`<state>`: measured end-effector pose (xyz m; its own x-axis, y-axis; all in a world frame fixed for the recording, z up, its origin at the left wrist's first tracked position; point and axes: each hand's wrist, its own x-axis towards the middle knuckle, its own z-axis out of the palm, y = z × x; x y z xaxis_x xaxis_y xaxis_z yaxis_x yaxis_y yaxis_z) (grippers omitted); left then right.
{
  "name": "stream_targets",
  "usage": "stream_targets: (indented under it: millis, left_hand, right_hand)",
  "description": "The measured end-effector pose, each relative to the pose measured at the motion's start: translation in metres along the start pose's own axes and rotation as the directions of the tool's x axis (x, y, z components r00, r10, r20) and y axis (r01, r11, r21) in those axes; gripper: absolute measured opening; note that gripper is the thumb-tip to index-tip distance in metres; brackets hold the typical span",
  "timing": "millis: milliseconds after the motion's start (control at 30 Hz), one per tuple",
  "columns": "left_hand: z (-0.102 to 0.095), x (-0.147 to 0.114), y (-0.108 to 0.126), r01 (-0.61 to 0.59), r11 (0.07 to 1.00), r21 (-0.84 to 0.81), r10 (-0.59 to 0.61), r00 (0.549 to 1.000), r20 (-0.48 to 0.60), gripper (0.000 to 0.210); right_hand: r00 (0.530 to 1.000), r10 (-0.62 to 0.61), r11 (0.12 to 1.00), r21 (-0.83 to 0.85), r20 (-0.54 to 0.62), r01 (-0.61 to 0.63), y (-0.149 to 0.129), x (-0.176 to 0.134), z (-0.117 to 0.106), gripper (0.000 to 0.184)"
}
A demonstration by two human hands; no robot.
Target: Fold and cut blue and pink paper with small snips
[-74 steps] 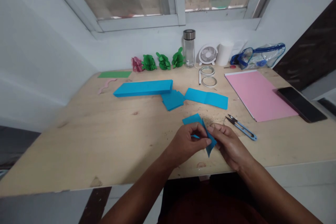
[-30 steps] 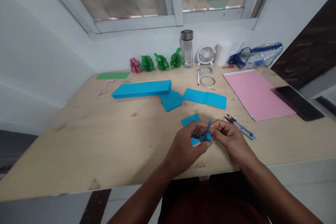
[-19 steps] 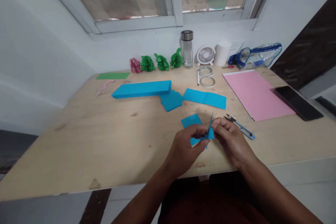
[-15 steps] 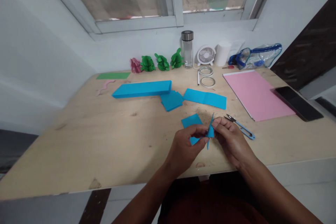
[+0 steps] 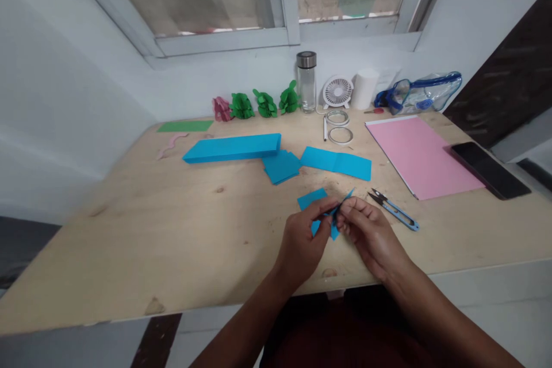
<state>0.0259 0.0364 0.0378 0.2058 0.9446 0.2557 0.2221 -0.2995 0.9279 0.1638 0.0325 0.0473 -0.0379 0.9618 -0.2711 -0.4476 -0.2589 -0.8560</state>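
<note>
Between my two hands is a small folded piece of blue paper, held up on edge just above the table. My left hand pinches it from the left, thumb and forefinger closed. My right hand pinches the same paper from the right, and the fingertips hide much of it. Under and behind my left hand lies another blue paper piece, partly covered. Thread snips with blue handles rest just right of my right hand.
Beyond my hands lie a creased blue strip, a stack of blue squares and a long blue stack. Pink paper and a phone are at right. A bottle, fan and green paper shapes line the wall.
Both hands have drawn slightly closer together and to the left. The held blue paper has tilted from nearly upright to a slant, and the snips show more fully.
</note>
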Motion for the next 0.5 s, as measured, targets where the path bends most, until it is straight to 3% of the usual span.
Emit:
stream_targets:
  millis: [200, 300, 367, 433, 500]
  left_hand:
    - [0.004, 0.002, -0.004, 0.113, 0.987, -0.112, -0.129, 0.982, -0.138, 0.024]
    - [0.001, 0.005, -0.005, 0.166, 0.964, -0.21, -0.206, 0.961, -0.184, 0.023]
    - [-0.003, 0.006, -0.006, 0.195, 0.947, -0.255, -0.25, 0.947, -0.201, 0.022]
    - [-0.006, 0.008, -0.008, 0.224, 0.931, -0.287, -0.293, 0.93, -0.222, 0.021]
    - [-0.009, 0.008, -0.009, 0.244, 0.917, -0.316, -0.327, 0.913, -0.243, 0.022]
  right_hand:
    - [0.998, -0.06, 0.995, -0.086, -0.006, 0.059, 0.002, -0.003, 0.003, 0.021]
    - [0.986, -0.088, 0.983, -0.147, 0.141, 0.109, -0.003, -0.02, -0.002, 0.019]
    - [0.924, -0.08, 0.969, -0.187, 0.374, 0.159, -0.001, -0.03, -0.011, 0.027]
    - [0.775, -0.071, 0.933, -0.232, 0.628, 0.274, 0.007, -0.036, -0.022, 0.039]
    - [0.737, -0.052, 0.922, -0.251, 0.674, 0.295, 0.018, -0.038, -0.03, 0.038]
